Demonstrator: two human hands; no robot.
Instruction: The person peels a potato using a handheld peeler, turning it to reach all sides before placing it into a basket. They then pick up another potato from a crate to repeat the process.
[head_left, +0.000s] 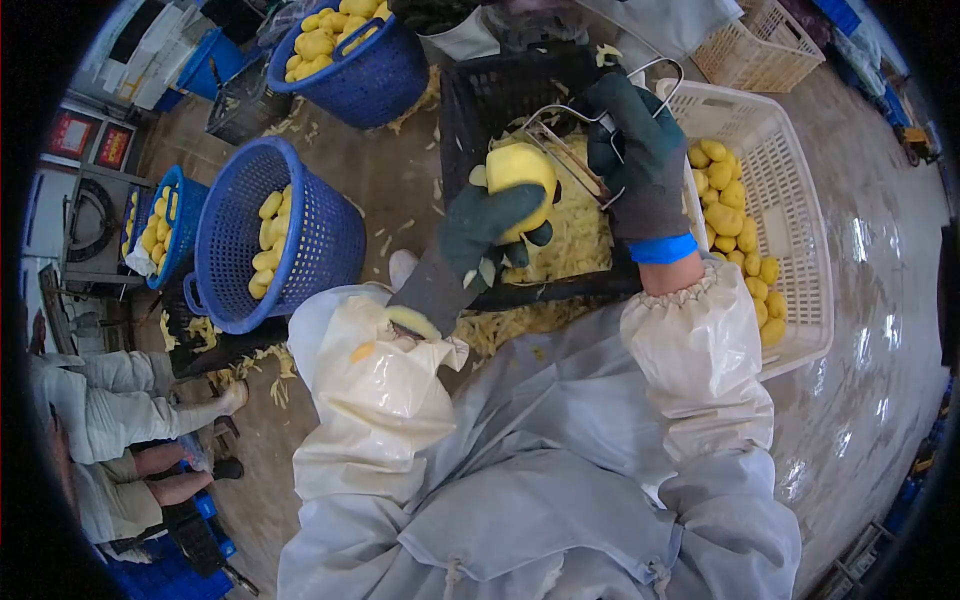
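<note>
A yellow potato (522,172) with a pale peeled surface is in my left hand (485,228), the gloved fingers wrapped round its underside. My right hand (632,150), in a dark glove with a blue band at the wrist, grips a wire-framed peeler (578,168) by its bent metal handle. Its blade end is just right of the potato. Both hands are over a black crate (475,110) heaped with pale peelings (570,235). Scraps of peel cling to my left glove, and a larger strip (412,322) lies at that wrist.
A white crate (800,190) at the right holds several potatoes (735,220). Blue baskets of potatoes stand at the left (330,240) and the back left (375,85). Peel litters the wet floor (400,205). Another person's legs (140,420) show at far left.
</note>
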